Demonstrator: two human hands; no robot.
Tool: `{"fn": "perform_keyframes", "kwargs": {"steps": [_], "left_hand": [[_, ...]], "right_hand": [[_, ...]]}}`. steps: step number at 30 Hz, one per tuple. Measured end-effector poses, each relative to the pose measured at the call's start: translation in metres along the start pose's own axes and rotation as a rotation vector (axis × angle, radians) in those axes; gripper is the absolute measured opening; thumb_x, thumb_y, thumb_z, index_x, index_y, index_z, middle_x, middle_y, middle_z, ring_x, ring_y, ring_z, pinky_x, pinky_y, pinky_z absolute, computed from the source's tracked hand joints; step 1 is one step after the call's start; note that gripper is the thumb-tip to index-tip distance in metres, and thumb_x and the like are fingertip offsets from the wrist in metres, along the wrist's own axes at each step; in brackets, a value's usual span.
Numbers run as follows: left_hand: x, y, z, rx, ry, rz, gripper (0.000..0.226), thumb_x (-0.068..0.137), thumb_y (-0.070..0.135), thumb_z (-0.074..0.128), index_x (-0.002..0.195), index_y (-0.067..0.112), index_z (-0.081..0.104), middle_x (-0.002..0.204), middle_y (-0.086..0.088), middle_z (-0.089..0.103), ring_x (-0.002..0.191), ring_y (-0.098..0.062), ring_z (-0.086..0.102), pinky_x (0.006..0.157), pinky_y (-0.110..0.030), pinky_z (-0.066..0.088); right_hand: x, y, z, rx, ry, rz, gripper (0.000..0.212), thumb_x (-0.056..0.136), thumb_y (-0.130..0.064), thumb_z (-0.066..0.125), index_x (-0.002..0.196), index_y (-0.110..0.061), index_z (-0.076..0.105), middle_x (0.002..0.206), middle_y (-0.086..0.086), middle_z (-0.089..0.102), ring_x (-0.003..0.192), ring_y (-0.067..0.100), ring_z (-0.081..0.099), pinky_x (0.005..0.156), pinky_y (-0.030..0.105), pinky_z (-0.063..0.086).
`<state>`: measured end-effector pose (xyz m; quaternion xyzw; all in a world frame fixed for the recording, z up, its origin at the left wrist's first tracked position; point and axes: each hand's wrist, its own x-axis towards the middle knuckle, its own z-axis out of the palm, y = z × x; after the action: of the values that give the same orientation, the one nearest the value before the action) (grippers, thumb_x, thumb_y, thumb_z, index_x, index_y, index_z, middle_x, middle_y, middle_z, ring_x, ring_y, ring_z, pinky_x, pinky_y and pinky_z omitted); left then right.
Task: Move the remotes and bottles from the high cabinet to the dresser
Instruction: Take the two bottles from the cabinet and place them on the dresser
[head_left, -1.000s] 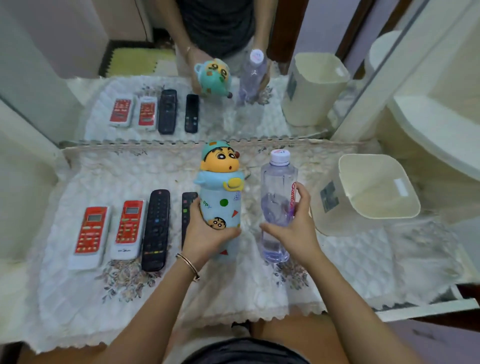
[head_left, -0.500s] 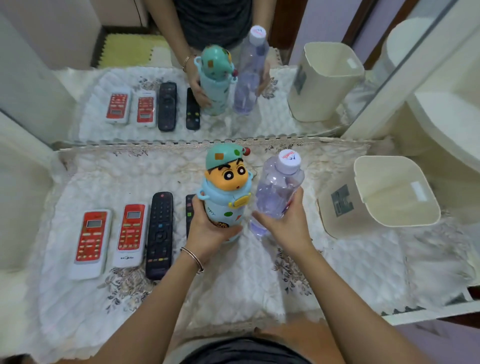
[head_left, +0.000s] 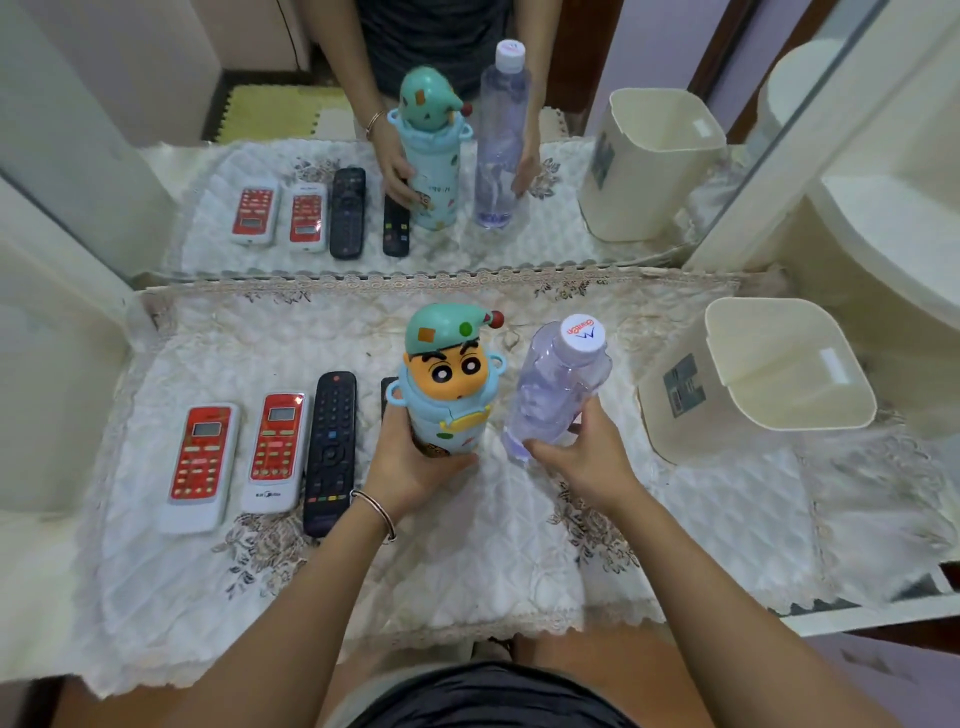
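Observation:
My left hand (head_left: 413, 467) grips the lower body of a light blue cartoon bottle (head_left: 447, 395) with a green cap and an orange face. My right hand (head_left: 587, 457) holds a clear plastic water bottle (head_left: 553, 389) with a white cap, tilted toward me. Both stand over the white quilted cloth (head_left: 493, 545) on the dresser top. To the left lie two red-and-white remotes (head_left: 200, 467) (head_left: 275, 452) and a long black remote (head_left: 330, 452). A second black remote (head_left: 388, 389) is mostly hidden behind the cartoon bottle.
A cream plastic bin (head_left: 763, 379) stands on the cloth to the right of the bottles. A mirror (head_left: 156, 104) rises behind the dresser and repeats the scene. A white ledge (head_left: 893, 249) sits at the far right.
Both bottles have come closer to me and higher in view. The water bottle went from upright to tilted toward me. The camera has moved nearer.

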<state>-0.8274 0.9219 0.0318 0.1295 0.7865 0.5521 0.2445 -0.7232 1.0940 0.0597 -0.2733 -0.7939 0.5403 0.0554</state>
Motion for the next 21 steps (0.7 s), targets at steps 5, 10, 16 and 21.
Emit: {"fn": "perform_keyframes", "kwargs": {"steps": [5, 10, 16, 21], "left_hand": [[-0.003, 0.008, 0.000, -0.014, -0.048, 0.047, 0.060, 0.061, 0.001, 0.082, 0.101, 0.028, 0.048, 0.098, 0.009, 0.062, 0.085, 0.017, 0.061, 0.067, -0.002, 0.047], [-0.003, 0.012, 0.000, 0.009, -0.092, 0.074, 0.064, 0.064, -0.001, 0.079, 0.098, 0.039, 0.042, 0.101, 0.017, 0.057, 0.084, 0.022, 0.058, 0.070, -0.003, 0.048], [0.010, 0.024, 0.017, -0.011, -0.114, 0.061, 0.071, 0.063, -0.004, 0.079, 0.109, 0.029, 0.036, 0.096, 0.022, 0.053, 0.076, 0.020, 0.058, 0.072, -0.007, 0.052], [0.012, 0.023, 0.014, 0.034, -0.213, 0.096, 0.070, 0.058, 0.004, 0.081, 0.118, 0.007, 0.045, 0.105, 0.007, 0.060, 0.084, 0.022, 0.057, 0.070, -0.002, 0.047]], "right_hand": [[-0.003, -0.002, 0.003, -0.010, 0.135, -0.025, 0.048, 0.069, -0.001, 0.075, 0.101, -0.020, 0.045, 0.083, -0.019, 0.052, 0.071, -0.023, 0.052, 0.060, -0.003, 0.039], [-0.010, 0.000, 0.005, -0.004, 0.224, -0.025, 0.049, 0.068, -0.002, 0.076, 0.101, -0.022, 0.046, 0.085, -0.013, 0.054, 0.071, -0.022, 0.052, 0.060, -0.003, 0.039], [-0.007, 0.000, -0.001, 0.033, 0.256, 0.023, 0.041, 0.070, -0.006, 0.075, 0.091, -0.024, 0.045, 0.079, -0.017, 0.050, 0.070, -0.002, 0.051, 0.063, 0.008, 0.042], [-0.002, 0.004, -0.008, 0.029, 0.248, -0.011, 0.052, 0.070, -0.006, 0.076, 0.111, -0.009, 0.045, 0.103, 0.000, 0.055, 0.088, 0.012, 0.053, 0.066, 0.002, 0.039]]}}
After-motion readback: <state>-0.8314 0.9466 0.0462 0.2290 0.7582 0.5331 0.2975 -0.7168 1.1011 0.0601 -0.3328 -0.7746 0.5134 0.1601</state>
